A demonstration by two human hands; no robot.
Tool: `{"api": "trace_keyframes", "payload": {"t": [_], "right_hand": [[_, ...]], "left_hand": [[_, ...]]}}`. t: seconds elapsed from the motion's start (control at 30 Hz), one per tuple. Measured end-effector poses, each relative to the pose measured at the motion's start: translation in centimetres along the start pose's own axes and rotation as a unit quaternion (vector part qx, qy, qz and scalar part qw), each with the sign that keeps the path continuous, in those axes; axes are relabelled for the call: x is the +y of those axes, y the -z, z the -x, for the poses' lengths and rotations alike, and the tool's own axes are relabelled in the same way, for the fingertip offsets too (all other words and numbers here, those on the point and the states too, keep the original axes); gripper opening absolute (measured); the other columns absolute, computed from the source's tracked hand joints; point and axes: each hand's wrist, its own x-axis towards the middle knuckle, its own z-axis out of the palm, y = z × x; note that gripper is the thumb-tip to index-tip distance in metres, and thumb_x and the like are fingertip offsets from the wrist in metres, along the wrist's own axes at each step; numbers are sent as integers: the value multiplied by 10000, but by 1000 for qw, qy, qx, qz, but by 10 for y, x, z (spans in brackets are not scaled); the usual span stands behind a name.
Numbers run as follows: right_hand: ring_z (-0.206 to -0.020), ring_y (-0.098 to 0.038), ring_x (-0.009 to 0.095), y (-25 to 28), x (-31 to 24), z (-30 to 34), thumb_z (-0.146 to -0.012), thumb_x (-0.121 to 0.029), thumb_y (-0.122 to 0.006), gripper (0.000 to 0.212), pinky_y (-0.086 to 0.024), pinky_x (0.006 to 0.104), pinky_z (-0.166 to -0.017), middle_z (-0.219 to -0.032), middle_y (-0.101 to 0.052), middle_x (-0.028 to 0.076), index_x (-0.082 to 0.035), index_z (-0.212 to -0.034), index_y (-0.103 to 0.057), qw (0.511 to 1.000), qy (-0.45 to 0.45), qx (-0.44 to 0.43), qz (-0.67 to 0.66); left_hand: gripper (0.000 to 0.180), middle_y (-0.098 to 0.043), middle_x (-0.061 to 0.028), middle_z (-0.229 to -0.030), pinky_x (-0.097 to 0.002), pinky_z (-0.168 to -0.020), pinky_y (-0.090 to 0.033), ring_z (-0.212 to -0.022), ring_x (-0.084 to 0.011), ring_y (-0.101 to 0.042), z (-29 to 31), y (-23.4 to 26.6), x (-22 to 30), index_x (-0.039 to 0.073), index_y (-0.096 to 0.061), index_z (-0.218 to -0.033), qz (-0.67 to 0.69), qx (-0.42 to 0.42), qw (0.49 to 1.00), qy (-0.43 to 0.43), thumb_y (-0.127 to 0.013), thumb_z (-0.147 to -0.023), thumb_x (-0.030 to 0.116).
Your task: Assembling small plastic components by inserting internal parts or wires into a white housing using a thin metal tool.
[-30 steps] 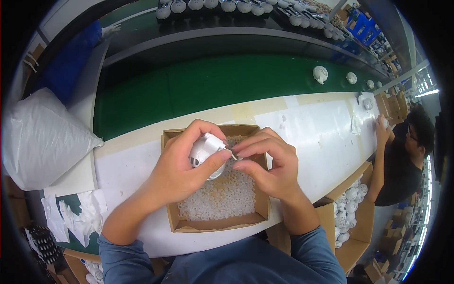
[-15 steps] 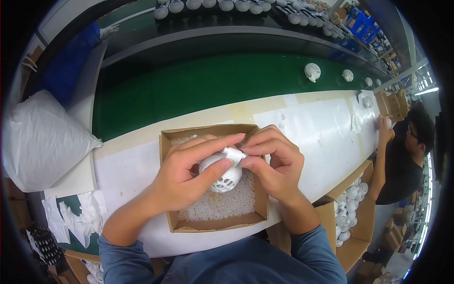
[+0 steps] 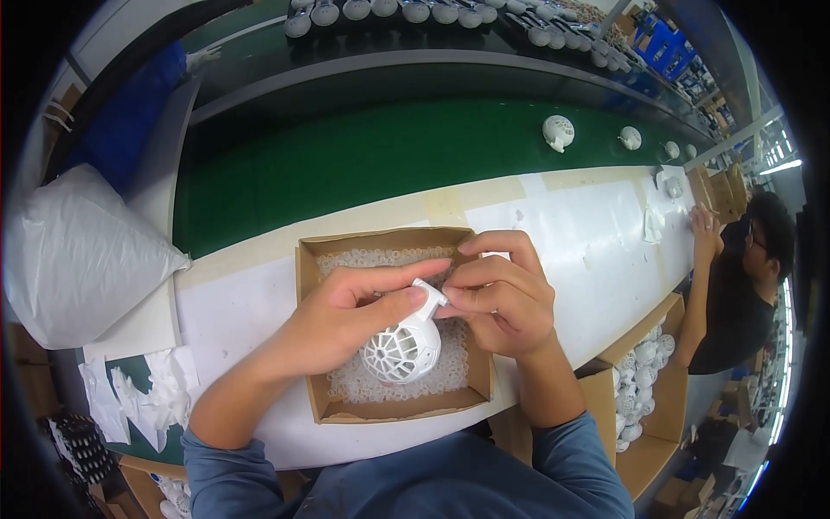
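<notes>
Where narrow, housing (image 3: 399,353) between fingers (image 3: 484,298).

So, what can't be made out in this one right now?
In the head view:
What, if anything, the right hand pinches: covered by the hand itself.
Underside of the white vented housing: turned away from the camera.
Contents of the plastic bag: its cloudy film hides them.
Details of the farthest housing on the green belt: too small.
</notes>
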Motion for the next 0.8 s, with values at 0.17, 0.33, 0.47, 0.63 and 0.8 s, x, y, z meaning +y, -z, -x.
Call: {"api": "trace_keyframes", "payload": {"t": [0.17,0.33,0.47,0.63,0.8], "right_hand": [[-821,-630,277,5,3,5,-653,-49,-873,252,-508,362,-720,-813,-681,62,-42,-823,-687,998,-21,-39,41],[-835,-633,292,3,1,6,-683,-66,-860,258,-510,381,-729,-816,-674,89,-32,-872,-687,991,-80,-103,9],[-815,-648,323,-22,-31,-1,-713,-70,-852,296,-522,400,-730,-871,-687,123,-12,-952,-687,961,-180,-193,-82],[-808,-643,320,-15,-53,12,-728,-40,-818,271,-518,424,-734,-856,-664,131,-38,-966,-689,890,-181,-419,-11],[-802,-636,337,-18,-72,7,-749,-46,-785,201,-508,438,-738,-849,-661,128,-46,-919,-678,862,-161,-480,35]], "left_hand": [[430,-709,-105,-1018,-273,-818,-502,-902,-159,-646,-3,-11,-5,47,-569,-1443,-318,89,932,-148,-584,-1031,169],[449,-692,-119,-968,-315,-800,-498,-870,-174,-634,5,-10,-1,-12,-571,-1418,-376,129,905,-153,-617,-996,132],[436,-702,-119,-995,-307,-819,-501,-903,-180,-650,65,18,11,-9,-575,-1414,-383,112,914,-74,-611,-1008,147],[423,-692,-68,-1101,-321,-883,-538,-965,-185,-674,187,60,1,50,-601,-1407,-247,246,932,-96,-616,-1012,200],[563,-665,-45,-1175,-418,-741,-620,-1060,-245,-700,370,59,-52,105,-474,-1474,37,660,736,-148,-529,-1017,429]]}}
